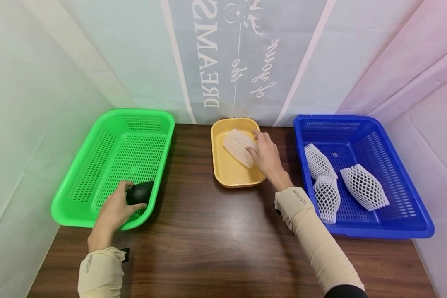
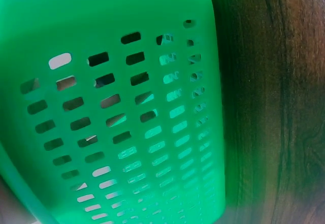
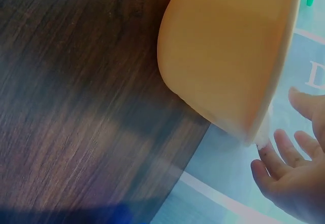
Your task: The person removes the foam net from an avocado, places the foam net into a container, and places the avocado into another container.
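Observation:
My left hand [image 1: 115, 205] reaches into the green basket [image 1: 85, 145] and grips a dark, smooth, oval fruit or vegetable [image 1: 138, 193] by the basket's near right side. Its exact kind cannot be made out. Over the right rim of the small yellow tray [image 1: 223, 176], my right hand [image 1: 267, 154] has its thumb and fingers spread apart. The thumb tip is at the edge of a white foam net sleeve [image 1: 239, 145] lying in the tray. In the right wrist view, the right hand [image 3: 294, 170] shows beyond the tray wall [image 3: 228, 46], its fingertips close to the sleeve.
To the right stands a blue basket [image 1: 357, 231] with several foam net sleeves, among them one [image 1: 365, 187] that bulges. The brown wooden table [image 1: 208, 240] carries all the containers. A printed cloth [image 1: 149, 54] hangs behind them, and pale sheets close off both sides.

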A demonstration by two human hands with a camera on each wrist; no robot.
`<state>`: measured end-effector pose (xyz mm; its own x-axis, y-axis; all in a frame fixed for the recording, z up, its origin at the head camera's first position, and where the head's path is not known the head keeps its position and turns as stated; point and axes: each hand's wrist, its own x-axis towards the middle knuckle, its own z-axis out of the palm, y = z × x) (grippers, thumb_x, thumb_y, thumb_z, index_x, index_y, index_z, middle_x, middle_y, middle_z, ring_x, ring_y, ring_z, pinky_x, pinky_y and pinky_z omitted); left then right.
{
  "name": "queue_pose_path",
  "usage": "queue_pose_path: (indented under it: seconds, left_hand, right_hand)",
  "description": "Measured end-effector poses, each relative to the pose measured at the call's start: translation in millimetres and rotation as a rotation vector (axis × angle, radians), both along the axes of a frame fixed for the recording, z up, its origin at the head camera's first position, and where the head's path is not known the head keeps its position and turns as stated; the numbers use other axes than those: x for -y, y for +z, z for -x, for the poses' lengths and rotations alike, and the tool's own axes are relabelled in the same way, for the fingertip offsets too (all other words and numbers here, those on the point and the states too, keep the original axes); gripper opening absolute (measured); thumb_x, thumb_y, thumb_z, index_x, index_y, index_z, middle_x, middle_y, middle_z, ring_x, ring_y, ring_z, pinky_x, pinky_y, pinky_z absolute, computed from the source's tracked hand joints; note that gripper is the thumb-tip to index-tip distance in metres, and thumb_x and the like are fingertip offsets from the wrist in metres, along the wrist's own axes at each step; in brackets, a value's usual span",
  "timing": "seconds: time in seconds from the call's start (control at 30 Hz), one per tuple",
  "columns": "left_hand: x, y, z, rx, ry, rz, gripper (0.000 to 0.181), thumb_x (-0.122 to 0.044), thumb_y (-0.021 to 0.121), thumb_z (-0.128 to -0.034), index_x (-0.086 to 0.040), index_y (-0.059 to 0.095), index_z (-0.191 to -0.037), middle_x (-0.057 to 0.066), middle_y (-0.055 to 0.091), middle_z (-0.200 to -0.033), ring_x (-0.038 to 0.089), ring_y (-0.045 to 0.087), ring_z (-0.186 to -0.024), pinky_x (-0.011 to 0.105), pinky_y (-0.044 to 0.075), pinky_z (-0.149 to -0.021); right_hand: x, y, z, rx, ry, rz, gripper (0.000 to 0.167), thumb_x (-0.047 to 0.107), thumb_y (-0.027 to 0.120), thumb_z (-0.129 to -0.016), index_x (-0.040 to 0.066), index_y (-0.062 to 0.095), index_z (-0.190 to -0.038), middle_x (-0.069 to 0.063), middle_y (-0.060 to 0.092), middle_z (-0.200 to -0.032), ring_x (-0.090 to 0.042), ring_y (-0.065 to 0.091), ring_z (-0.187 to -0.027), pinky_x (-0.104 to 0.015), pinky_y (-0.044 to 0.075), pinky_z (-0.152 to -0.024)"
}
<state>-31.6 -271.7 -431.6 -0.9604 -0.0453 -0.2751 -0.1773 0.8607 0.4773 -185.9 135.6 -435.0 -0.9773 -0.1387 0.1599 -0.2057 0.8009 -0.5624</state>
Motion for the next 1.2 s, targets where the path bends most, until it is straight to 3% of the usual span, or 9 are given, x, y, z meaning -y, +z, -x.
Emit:
queue_pose_path:
  seconds: [0.2, 0.37, 0.5, 0.67, 0.93, 1.2]
  left_hand:
    - [0.3, 0.0, -0.4, 0.034, -0.001, 0.001, 0.077, -0.029, 0.076, -0.0880, 0.005, 0.032, -0.142, 0.039, 0.046, -0.137, 0.050, 0.059, -0.106, 0.052, 0.052, -0.075]
    - [0.1, 0.3, -0.4, 0.061, 0.006, -0.008, 0.078, -0.030, 0.075, -0.0887, 0.005, 0.030, -0.143, 0.039, 0.054, -0.125, 0.045, 0.062, -0.099, 0.047, 0.051, -0.071]
    - [-0.5, 1.3, 0.0, 0.065, 0.017, -0.038, 0.082, -0.031, 0.074, -0.0898, 0.005, 0.027, -0.147, 0.037, 0.047, -0.137, 0.051, 0.055, -0.114, 0.057, 0.051, -0.082]
    - [-0.7, 5.0, 0.4, -0.015, 0.033, -0.097, 0.084, -0.029, 0.073, -0.0904, 0.004, 0.026, -0.151, 0.034, 0.034, -0.150, 0.055, 0.036, -0.134, 0.068, 0.038, -0.102]
    - [-2.7, 9.6, -2.0, -0.151, 0.031, -0.110, 0.079, -0.031, 0.073, -0.0911, 0.001, 0.031, -0.150, 0.033, 0.041, -0.146, 0.052, 0.040, -0.130, 0.068, 0.040, -0.097]
    - [-5.4, 13.3, -3.4, -0.184, 0.028, -0.115, 0.078, -0.038, 0.071, -0.0919, -0.002, 0.035, -0.150, 0.028, 0.041, -0.148, 0.050, 0.041, -0.130, 0.067, 0.041, -0.095]
  right_hand:
    - [-3, 7.3, -3.5, 0.046, -0.007, -0.032, 0.061, 0.026, 0.071, -0.093, 0.003, 0.045, -0.143, -0.022, 0.054, -0.130, -0.042, 0.055, -0.117, -0.055, 0.044, -0.102]
    - [-10, 10.7, -9.1, 0.045, -0.040, -0.032, 0.063, 0.029, 0.072, -0.092, 0.003, 0.046, -0.142, -0.021, 0.054, -0.130, -0.041, 0.054, -0.116, -0.057, 0.042, -0.101]
    - [-16, 9.1, -14.8, 0.043, -0.063, -0.032, 0.064, 0.031, 0.073, -0.091, 0.002, 0.046, -0.141, -0.022, 0.054, -0.127, -0.040, 0.055, -0.113, -0.056, 0.043, -0.099]
    - [-25, 9.1, -23.1, 0.061, -0.075, -0.027, 0.068, 0.034, 0.072, -0.091, 0.002, 0.043, -0.144, -0.022, 0.053, -0.131, -0.041, 0.053, -0.116, -0.059, 0.041, -0.101]
    - [-34, 15.5, -35.3, 0.076, -0.110, -0.035, 0.071, 0.037, 0.073, -0.091, 0.003, 0.041, -0.145, -0.022, 0.052, -0.132, -0.041, 0.054, -0.116, -0.059, 0.044, -0.096]
    - [-40, 24.8, -46.3, 0.105, -0.136, -0.021, 0.076, 0.038, 0.074, -0.089, 0.003, 0.039, -0.147, -0.023, 0.052, -0.133, -0.043, 0.054, -0.116, -0.060, 0.045, -0.093]
